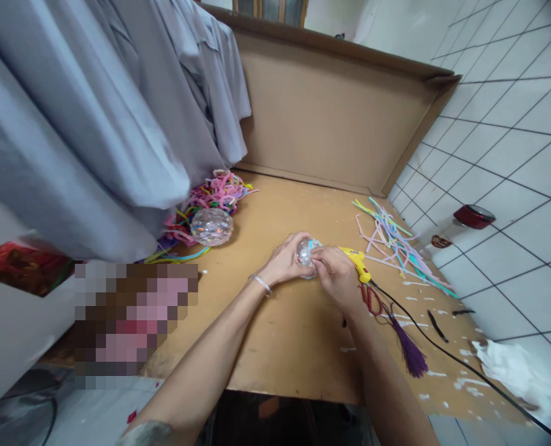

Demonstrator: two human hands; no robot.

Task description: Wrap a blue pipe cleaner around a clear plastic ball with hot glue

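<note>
My left hand [290,257], with a bracelet at its wrist, is wrapped round a small, rounded, clear container [304,251]. Bits of light blue and other colours show at the container's sides. My right hand [336,267] has its thumb and fingers pinched together at the container's right side. What lies between those fingertips, if anything, is too small to tell. Just beyond the right hand lies a yellow glue gun [362,267], its black cord trailing to the lower right. Nearer me, red-handled scissors [372,301] are partly hidden by my right forearm.
A clear bowl-like container [212,227] stands left beside a heap of coloured pipe cleaners [219,193]. More pipe cleaners [391,232] lie right, above a purple tassel [409,348] and white tissue [512,371]. Grey cloth [163,93] hangs at left; a cardboard panel [321,111] stands behind.
</note>
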